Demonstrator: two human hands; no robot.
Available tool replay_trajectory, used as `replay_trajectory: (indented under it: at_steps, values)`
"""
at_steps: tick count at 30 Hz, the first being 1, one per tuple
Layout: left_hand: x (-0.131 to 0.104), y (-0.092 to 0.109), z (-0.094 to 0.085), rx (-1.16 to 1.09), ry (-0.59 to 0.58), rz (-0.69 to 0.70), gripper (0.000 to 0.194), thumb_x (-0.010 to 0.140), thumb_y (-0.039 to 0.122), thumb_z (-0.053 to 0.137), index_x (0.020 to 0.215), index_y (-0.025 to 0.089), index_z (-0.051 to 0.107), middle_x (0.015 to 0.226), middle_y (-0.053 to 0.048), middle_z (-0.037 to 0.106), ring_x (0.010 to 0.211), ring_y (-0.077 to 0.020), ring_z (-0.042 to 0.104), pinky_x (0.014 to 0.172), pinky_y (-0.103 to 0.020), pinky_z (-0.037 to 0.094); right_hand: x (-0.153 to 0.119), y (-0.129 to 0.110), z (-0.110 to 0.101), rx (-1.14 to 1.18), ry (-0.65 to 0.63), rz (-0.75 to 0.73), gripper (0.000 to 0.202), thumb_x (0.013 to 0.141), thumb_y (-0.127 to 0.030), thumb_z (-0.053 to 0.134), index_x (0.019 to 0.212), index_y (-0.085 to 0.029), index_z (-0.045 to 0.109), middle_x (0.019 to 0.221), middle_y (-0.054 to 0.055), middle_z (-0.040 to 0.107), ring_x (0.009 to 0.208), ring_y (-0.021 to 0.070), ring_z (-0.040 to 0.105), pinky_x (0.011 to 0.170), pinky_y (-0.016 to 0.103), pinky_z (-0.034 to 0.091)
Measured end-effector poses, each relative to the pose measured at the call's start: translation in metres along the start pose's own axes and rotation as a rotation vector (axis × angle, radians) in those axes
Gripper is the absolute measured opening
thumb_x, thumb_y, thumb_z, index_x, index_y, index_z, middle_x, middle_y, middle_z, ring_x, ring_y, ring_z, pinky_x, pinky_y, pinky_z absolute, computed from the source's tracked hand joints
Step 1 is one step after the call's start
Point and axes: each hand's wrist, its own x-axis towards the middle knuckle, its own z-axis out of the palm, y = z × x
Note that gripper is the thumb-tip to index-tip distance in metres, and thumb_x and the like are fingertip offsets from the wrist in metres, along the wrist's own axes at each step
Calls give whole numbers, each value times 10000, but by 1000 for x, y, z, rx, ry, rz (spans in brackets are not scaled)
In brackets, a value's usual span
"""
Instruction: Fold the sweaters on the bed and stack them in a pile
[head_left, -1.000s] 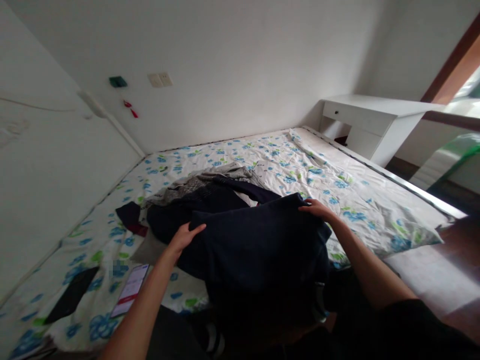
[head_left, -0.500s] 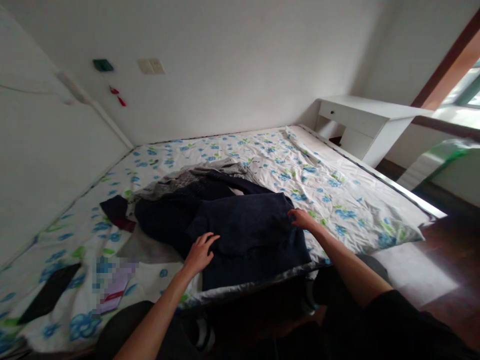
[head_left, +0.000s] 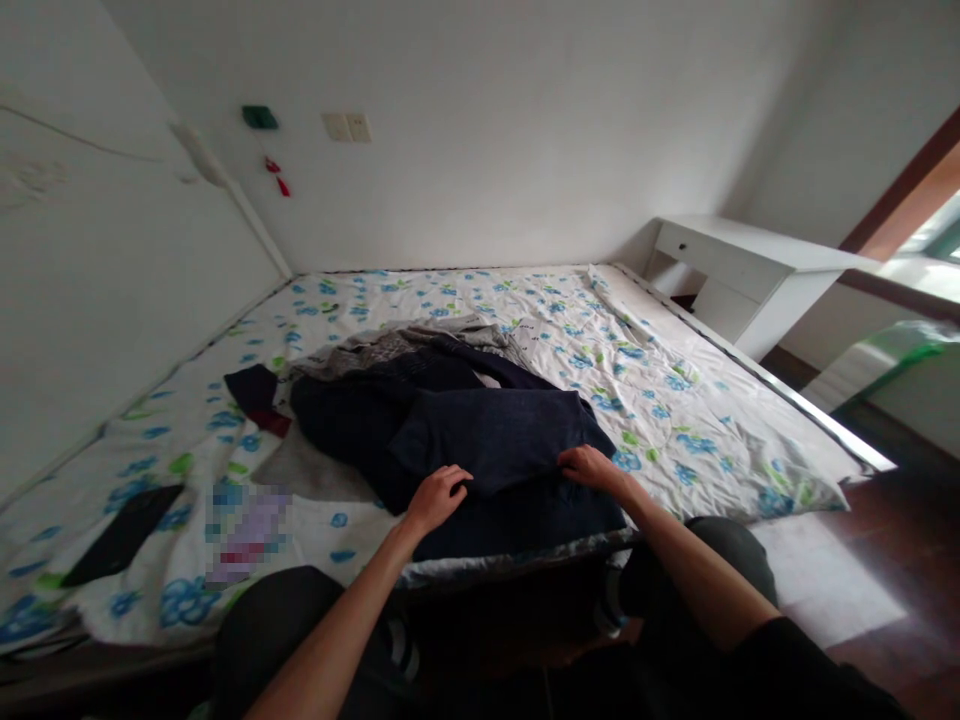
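Observation:
A dark navy garment (head_left: pixel 495 430) lies partly folded over at the near edge of the bed, on top of other clothes. My left hand (head_left: pixel 441 495) rests at the lower left of its folded part, with the thumb and fingers apart. On the right side, my right hand (head_left: pixel 589 468) has its fingers bent and pressed together on the fabric near the fold's lower edge. Behind the garment lies a heap of grey clothes (head_left: pixel 375 348). A small navy and maroon cloth (head_left: pixel 259 397) sits to the left.
The flowered bed sheet (head_left: pixel 675 400) spreads around the clothes. A black flat object (head_left: pixel 124 535) and a blurred purplish item (head_left: pixel 251 535) lie at the near left. Beyond the bed's right edge stands a white desk (head_left: pixel 750 265).
The view has turned slightly left. My right hand has moved inward and down from the garment's right edge, and my left hand now lies nearer the fold's lower edge.

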Motion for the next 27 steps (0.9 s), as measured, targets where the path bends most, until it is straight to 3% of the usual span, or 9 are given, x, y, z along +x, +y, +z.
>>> replay_trajectory:
  at_steps: [4,8,10,12,16,19,23,27]
  values:
    - [-17,9,-20,-142,-21,-71,307,921,287,635,1103,276,882,1132,-62,852,1093,-273,782,1059,-376,575,-18,7,-8,156,-115,-93,271,942,-220,721,1155,-242,887,1025,20,854,941,189,776,843,234,526]
    - [-37,13,-14,-180,-268,-21,306,839,287,718,1081,304,906,1132,-44,879,1081,-280,802,1049,-375,582,-30,9,9,300,-335,-78,306,840,-285,839,1137,-258,906,991,1,860,929,201,795,788,226,549]
    - [-38,9,-11,-178,-336,8,322,839,283,714,1096,310,907,1170,-47,881,1126,-289,802,1078,-393,579,-29,16,13,354,-412,-34,378,813,-338,887,1181,-253,902,1021,10,867,953,216,806,786,231,564]
    - [-33,-1,-15,-163,-256,-10,325,880,303,677,1121,297,896,1239,-64,867,1208,-299,784,1145,-418,559,-23,30,8,354,-320,31,393,858,-388,871,1223,-241,888,1070,29,869,984,227,809,823,246,576]
    - [-9,-43,-45,-49,148,-211,436,911,364,639,1282,232,825,1396,-135,792,1345,-342,723,1260,-477,505,-8,69,-13,246,61,276,370,975,-383,779,1303,-225,838,1182,74,857,1081,249,805,944,288,581]
    - [5,-76,-67,86,329,-414,604,891,412,662,1444,178,728,1431,-190,757,1347,-385,714,1242,-518,520,3,90,-18,177,160,481,504,968,-427,807,1417,-201,772,1219,117,846,1140,281,802,957,306,590]
    - [17,-99,-77,170,316,-509,693,903,522,696,1481,139,686,1401,-230,775,1371,-423,710,1223,-511,528,14,96,-2,135,149,573,650,879,-477,898,1435,-175,749,1171,153,848,1138,315,806,924,318,612]
    - [21,-105,-71,157,186,-554,705,882,596,730,1414,133,716,1375,-250,799,1295,-435,760,1109,-480,595,17,93,5,104,84,608,510,815,-282,878,1304,-158,807,1126,161,856,1125,330,819,898,327,634]
